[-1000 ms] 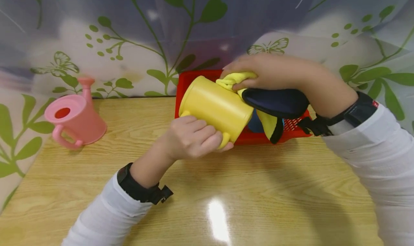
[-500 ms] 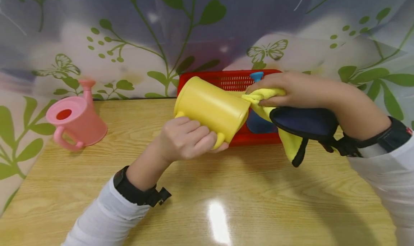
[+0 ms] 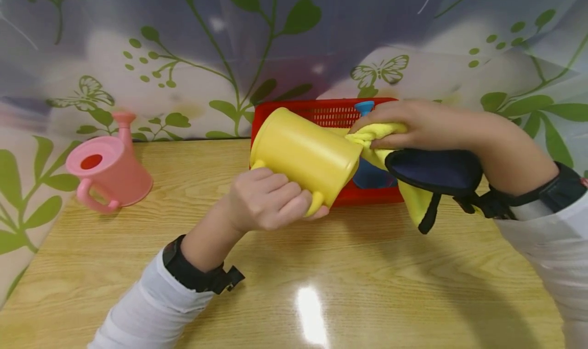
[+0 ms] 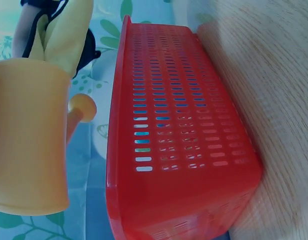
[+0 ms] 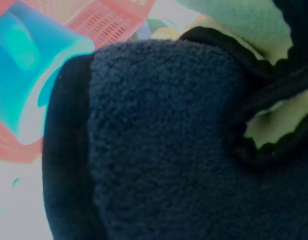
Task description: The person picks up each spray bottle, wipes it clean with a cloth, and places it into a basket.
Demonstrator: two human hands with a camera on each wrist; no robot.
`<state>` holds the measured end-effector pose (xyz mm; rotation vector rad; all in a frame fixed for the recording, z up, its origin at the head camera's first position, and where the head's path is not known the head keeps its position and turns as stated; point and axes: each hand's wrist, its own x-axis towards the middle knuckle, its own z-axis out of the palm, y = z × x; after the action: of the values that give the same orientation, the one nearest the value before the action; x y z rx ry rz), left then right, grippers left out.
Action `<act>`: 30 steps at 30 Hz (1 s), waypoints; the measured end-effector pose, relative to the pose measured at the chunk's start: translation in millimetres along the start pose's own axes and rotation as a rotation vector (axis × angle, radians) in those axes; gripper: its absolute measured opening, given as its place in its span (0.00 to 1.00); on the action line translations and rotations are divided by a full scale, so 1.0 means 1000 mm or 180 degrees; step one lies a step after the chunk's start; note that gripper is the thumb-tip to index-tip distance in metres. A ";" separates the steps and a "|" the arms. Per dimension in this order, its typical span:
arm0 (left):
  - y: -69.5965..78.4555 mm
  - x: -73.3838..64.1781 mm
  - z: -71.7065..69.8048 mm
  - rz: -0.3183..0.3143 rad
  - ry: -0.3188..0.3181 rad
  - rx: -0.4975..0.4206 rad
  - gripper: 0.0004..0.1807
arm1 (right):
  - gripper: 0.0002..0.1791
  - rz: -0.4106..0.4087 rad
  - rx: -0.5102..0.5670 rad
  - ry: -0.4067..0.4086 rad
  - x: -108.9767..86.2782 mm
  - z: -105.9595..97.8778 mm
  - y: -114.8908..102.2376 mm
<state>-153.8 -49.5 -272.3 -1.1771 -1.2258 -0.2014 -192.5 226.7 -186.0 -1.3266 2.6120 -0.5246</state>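
In the head view, my left hand [image 3: 271,198] grips the handle of a yellow watering can [image 3: 305,152], which is tilted on its side above a red basket [image 3: 367,196]. At the can's right end, my right hand [image 3: 418,124] holds a bunched cloth [image 3: 434,170], yellow on one side and navy on the other, with black edging. Part of the cloth hangs below that hand. The left wrist view shows the can's body [image 4: 31,140], its round spout head [image 4: 83,107] and the cloth [image 4: 69,37] at one end. Navy fabric [image 5: 159,135] fills most of the right wrist view.
A blue watering can [image 3: 372,175] sits in the basket, partly hidden by the cloth. On the left of the wooden table [image 3: 257,298] stands a pink watering can [image 3: 110,170]. A leaf-printed curtain [image 3: 184,58] hangs behind.
My right hand has moved right with the cloth, from over the yellow watering can to its right end, uncovering the blue watering can. The left hand has kept its grip, almost still.
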 end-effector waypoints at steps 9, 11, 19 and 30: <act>0.005 0.000 0.007 0.0149 -0.0054 0.0008 0.21 | 0.16 0.0267 0.0039 -0.0076 0.029 -0.004 -0.009; 0.006 -0.001 0.007 0.0160 -0.0063 -0.0002 0.21 | 0.15 0.0334 0.0022 -0.0106 0.035 -0.005 -0.011; 0.009 -0.001 0.008 0.0229 -0.0094 -0.0003 0.21 | 0.15 0.0344 -0.0051 -0.0195 0.060 -0.012 -0.017; 0.012 0.007 0.007 0.0312 -0.0016 -0.0040 0.21 | 0.16 0.0347 -0.0282 -0.0324 0.083 -0.022 -0.025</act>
<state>-147.4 -35.3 -274.2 -1.2460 -1.1696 -0.1332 -229.5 151.2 -155.6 -1.1932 2.6324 -0.3201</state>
